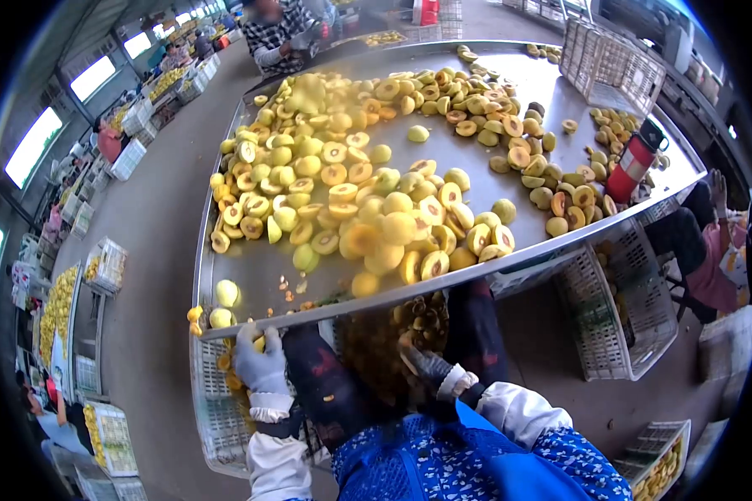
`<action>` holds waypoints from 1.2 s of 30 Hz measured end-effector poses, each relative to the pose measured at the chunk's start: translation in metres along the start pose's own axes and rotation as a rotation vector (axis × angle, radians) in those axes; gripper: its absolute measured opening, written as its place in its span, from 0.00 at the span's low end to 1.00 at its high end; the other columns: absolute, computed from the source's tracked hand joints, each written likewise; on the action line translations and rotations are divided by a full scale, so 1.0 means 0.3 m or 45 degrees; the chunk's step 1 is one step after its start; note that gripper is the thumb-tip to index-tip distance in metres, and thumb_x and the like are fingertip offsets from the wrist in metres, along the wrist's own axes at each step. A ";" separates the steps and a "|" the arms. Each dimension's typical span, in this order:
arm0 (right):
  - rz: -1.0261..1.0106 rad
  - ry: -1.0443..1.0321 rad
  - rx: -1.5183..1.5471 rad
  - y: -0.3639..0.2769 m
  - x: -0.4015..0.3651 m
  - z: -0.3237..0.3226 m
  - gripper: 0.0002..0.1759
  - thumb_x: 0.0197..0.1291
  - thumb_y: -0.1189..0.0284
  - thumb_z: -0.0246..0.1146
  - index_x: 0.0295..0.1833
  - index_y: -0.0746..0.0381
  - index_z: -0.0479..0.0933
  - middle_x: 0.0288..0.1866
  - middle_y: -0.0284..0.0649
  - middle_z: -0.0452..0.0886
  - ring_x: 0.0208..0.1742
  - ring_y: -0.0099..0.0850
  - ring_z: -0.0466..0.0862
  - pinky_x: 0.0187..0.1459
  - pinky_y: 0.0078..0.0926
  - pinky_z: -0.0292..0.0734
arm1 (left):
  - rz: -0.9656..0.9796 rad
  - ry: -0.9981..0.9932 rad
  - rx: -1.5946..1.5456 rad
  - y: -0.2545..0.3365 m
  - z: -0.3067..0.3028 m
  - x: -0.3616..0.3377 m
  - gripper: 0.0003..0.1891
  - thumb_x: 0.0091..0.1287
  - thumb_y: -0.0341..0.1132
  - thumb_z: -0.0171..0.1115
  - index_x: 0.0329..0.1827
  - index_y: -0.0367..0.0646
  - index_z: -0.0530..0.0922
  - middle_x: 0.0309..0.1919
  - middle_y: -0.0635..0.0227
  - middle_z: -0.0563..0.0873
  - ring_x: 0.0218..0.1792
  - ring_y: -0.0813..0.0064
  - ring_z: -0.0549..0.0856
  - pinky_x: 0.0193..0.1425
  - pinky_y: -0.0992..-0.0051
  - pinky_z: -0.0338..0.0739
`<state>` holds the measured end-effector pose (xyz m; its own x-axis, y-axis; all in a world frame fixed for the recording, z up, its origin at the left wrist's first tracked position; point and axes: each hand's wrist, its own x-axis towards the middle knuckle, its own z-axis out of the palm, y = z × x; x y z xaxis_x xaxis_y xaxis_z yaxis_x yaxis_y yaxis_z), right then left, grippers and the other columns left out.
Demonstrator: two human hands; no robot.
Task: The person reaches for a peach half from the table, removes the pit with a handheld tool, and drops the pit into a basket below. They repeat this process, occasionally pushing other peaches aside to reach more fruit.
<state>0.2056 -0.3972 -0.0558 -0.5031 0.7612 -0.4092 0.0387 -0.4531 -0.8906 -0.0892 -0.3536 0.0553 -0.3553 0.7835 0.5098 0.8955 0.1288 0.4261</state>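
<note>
My left hand (261,361), in a pale glove, is at the table's near left edge, above a white crate (217,434). Its fingers are curled round a piece of yellow fruit (260,343), partly hidden. Between my knees, my right hand (429,364), in a darker, stained glove, is closed; what it grips, if anything, I cannot make out. Beneath it is a blurred brown heap (422,321) of small pieces. Halved yellow stone fruits (334,174) with brown centres are piled on the metal table (263,280). Two pale fruits (227,293) sit near my left hand.
A red bottle (632,163) stands on the table's right side. An empty-looking crate (610,67) rests tilted at the far right corner. Another crate (618,309) is on the floor to my right. A co-worker in a checked shirt (277,33) is across the table; another person sits right.
</note>
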 end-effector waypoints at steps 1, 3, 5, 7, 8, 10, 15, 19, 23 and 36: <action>-0.127 0.104 -0.088 0.106 0.031 -0.008 0.22 0.60 0.57 0.53 0.53 0.61 0.64 0.27 0.43 0.74 0.20 0.37 0.72 0.23 0.33 0.68 | 0.069 0.084 0.207 -0.070 0.032 0.015 0.24 0.51 0.41 0.69 0.51 0.42 0.76 0.42 0.58 0.83 0.46 0.54 0.81 0.52 0.59 0.75; 0.090 0.100 0.139 0.015 -0.008 0.003 0.25 0.62 0.45 0.52 0.41 0.58 0.71 0.20 0.35 0.71 0.15 0.28 0.68 0.17 0.27 0.63 | 0.341 0.030 0.084 0.025 0.057 0.096 0.27 0.51 0.41 0.68 0.54 0.43 0.74 0.48 0.57 0.80 0.50 0.54 0.79 0.54 0.59 0.74; 0.297 0.113 0.340 -0.070 -0.038 0.019 0.30 0.62 0.39 0.51 0.35 0.57 0.74 0.17 0.31 0.70 0.13 0.23 0.67 0.15 0.23 0.61 | 0.587 -0.033 -0.035 0.158 0.100 0.170 0.30 0.51 0.40 0.68 0.58 0.44 0.72 0.53 0.56 0.77 0.54 0.53 0.77 0.56 0.58 0.73; 0.399 0.131 0.399 -0.081 -0.017 0.013 0.29 0.63 0.40 0.50 0.37 0.57 0.75 0.18 0.30 0.71 0.16 0.21 0.68 0.17 0.21 0.62 | 0.746 -0.130 0.012 0.297 0.181 0.245 0.32 0.51 0.40 0.68 0.61 0.45 0.70 0.56 0.58 0.77 0.56 0.57 0.76 0.58 0.62 0.72; 0.333 0.131 0.387 -0.071 -0.012 0.012 0.28 0.63 0.41 0.50 0.37 0.57 0.75 0.20 0.31 0.71 0.18 0.22 0.70 0.19 0.23 0.63 | 0.708 -0.310 0.113 0.363 0.219 0.275 0.34 0.51 0.43 0.68 0.63 0.50 0.69 0.58 0.59 0.74 0.59 0.57 0.74 0.60 0.61 0.70; 0.194 0.137 0.357 -0.055 -0.015 0.005 0.28 0.64 0.41 0.50 0.38 0.56 0.76 0.22 0.32 0.73 0.21 0.24 0.73 0.23 0.25 0.67 | 0.698 -0.568 0.104 0.445 0.315 0.329 0.33 0.53 0.47 0.65 0.63 0.54 0.69 0.61 0.57 0.71 0.60 0.54 0.72 0.63 0.58 0.66; 0.282 0.124 0.314 -0.096 -0.029 -0.019 0.21 0.67 0.52 0.52 0.48 0.58 0.76 0.29 0.34 0.78 0.27 0.28 0.77 0.28 0.28 0.73 | 0.833 -0.720 0.088 0.415 0.498 0.316 0.27 0.53 0.46 0.64 0.58 0.53 0.73 0.56 0.58 0.77 0.59 0.55 0.74 0.63 0.59 0.66; 0.170 0.120 0.275 -0.120 0.004 -0.002 0.18 0.67 0.52 0.52 0.45 0.55 0.75 0.26 0.31 0.75 0.23 0.25 0.74 0.24 0.25 0.69 | 0.705 -0.783 0.078 0.487 0.398 0.316 0.21 0.53 0.42 0.65 0.50 0.49 0.75 0.46 0.57 0.82 0.48 0.58 0.81 0.53 0.62 0.73; 0.080 0.128 0.268 -0.125 -0.011 0.024 0.16 0.68 0.52 0.52 0.43 0.53 0.74 0.23 0.28 0.73 0.20 0.22 0.71 0.20 0.22 0.65 | 0.409 -0.595 -0.491 0.401 0.397 0.262 0.18 0.54 0.38 0.64 0.48 0.47 0.74 0.38 0.58 0.83 0.34 0.60 0.84 0.41 0.64 0.79; -0.720 0.338 -0.735 -0.285 -0.026 0.056 0.14 0.70 0.66 0.51 0.50 0.65 0.73 0.29 0.47 0.77 0.33 0.46 0.78 0.38 0.37 0.74 | -0.993 -0.806 -2.322 0.255 0.183 -0.036 0.33 0.68 0.62 0.44 0.54 0.37 0.74 0.39 0.53 0.84 0.33 0.61 0.84 0.36 0.70 0.80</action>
<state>0.1916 -0.3723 0.0268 -0.3625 0.9183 0.1590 0.3132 0.2807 -0.9072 -0.0023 -0.3187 0.0414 0.0329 0.9792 -0.2004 -0.7313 0.1602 0.6630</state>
